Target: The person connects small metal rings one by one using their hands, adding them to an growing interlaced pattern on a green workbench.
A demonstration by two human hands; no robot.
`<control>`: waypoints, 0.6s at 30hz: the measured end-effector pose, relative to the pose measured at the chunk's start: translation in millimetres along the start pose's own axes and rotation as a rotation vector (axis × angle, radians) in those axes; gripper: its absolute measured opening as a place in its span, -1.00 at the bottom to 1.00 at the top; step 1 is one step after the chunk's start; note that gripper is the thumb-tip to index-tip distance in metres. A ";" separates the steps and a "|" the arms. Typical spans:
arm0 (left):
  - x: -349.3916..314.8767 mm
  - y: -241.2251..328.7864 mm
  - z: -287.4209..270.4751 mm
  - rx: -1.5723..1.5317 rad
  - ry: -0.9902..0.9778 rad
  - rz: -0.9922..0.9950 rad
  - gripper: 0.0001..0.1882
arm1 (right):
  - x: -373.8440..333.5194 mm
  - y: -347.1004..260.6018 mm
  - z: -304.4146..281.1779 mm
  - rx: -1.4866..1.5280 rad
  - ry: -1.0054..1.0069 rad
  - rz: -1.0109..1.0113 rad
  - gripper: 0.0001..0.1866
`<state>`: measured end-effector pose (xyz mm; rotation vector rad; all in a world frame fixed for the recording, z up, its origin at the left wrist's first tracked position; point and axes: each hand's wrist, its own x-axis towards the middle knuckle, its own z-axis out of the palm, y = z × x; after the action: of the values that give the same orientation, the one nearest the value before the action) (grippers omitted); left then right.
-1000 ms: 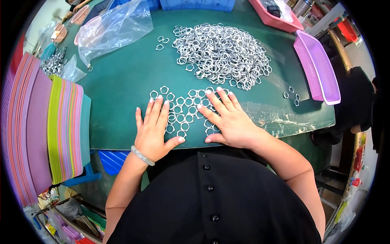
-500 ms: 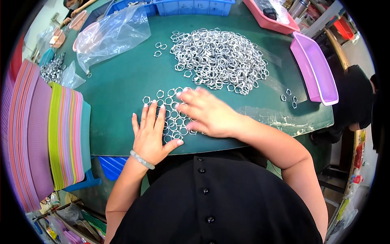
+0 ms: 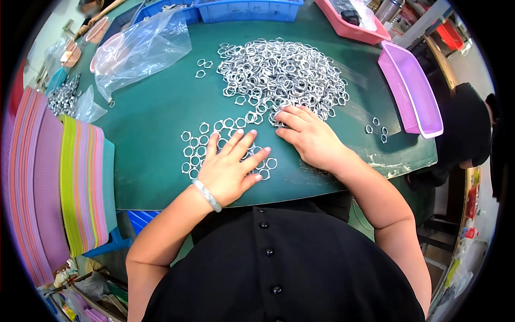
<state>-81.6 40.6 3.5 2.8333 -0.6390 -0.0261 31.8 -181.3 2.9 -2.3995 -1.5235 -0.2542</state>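
A flat layer of small silver metal rings with little ears lies spread on the green tabletop in front of me. My left hand rests on this layer with its fingers spread, covering part of it. A bracelet circles that wrist. Farther off is a large heap of the same rings. My right hand lies at the heap's near edge, fingers stretched over some rings, their tips partly hidden among them. A short string of rings links the heap and the flat layer.
Nested plastic baskets stand at the left. A purple basket sits at the right edge, with a few loose rings beside it. A clear plastic bag, a blue bin and a pink tray are at the back.
My right hand has moved from the flat layer to the heap's near edge. My left hand has slid right over the layer, uncovering rings at its left side.
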 end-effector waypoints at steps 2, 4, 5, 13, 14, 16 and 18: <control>-3.4 -2.4 -1.1 0.006 0.026 -0.035 -0.47 | -5.4 1.9 -4.3 0.033 -0.002 -0.056 -0.73; -7.4 -5.7 -1.9 0.015 0.039 -0.071 -0.49 | -11.7 3.6 -5.6 0.069 0.016 -0.051 -0.74; -8.3 -7.1 -3.3 0.016 0.037 -0.069 -0.49 | -14.8 4.4 -6.2 0.103 0.033 -0.050 -0.75; 16.7 -18.9 -1.9 -0.115 0.362 -0.105 -0.62 | -20.4 6.8 -12.8 0.026 0.058 0.048 -0.87; 24.0 -21.2 -2.8 -0.116 0.396 -0.133 -0.65 | -20.5 6.2 -14.1 0.027 0.062 0.048 -0.87; 39.4 -24.8 1.5 -0.095 0.420 -0.136 -0.70 | -20.8 6.1 -18.3 -0.008 0.012 0.112 -0.93; 50.5 -27.3 4.4 -0.074 0.445 -0.138 -0.75 | -16.4 5.1 -26.7 0.009 0.033 0.112 -0.93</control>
<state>-24.8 42.1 -5.4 2.6704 -0.3351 0.5283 29.6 -206.3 22.4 -2.4510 -1.3680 -0.2611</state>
